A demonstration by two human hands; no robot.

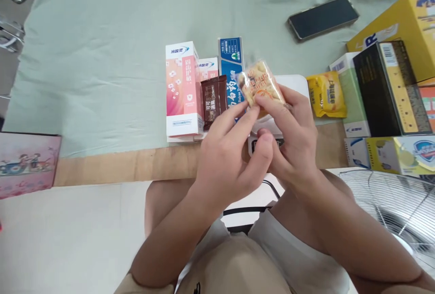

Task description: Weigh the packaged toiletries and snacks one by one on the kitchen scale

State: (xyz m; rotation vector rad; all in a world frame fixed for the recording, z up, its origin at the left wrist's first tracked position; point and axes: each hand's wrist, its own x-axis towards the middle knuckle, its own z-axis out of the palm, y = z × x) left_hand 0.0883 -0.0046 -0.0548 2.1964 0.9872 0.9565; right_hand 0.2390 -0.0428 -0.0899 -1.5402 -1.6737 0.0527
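My left hand point(231, 158) and my right hand point(294, 128) meet above the table's front edge, fingers closed on a biscuit in a clear printed wrapper point(260, 81). The fingertips of both hands press on its lower edge. Under the hands sits a white device with a dark display point(299, 83), mostly hidden; it looks like a small scale. To its left are a brown cocoa-coloured snack packet point(214, 101), a blue toothpaste box point(231, 54) and a pink-and-white toothpaste box point(183, 88), with a second similar box point(208, 66) partly behind the packet.
Right of the device lies a yellow packet point(326, 94), beside a stack of boxes including a black one point(377, 90) and a large yellow one point(387, 26). A phone point(322, 17) lies farther back. A pink picture box point(29, 162) is at left; a wire fan point(397, 203) stands below right.
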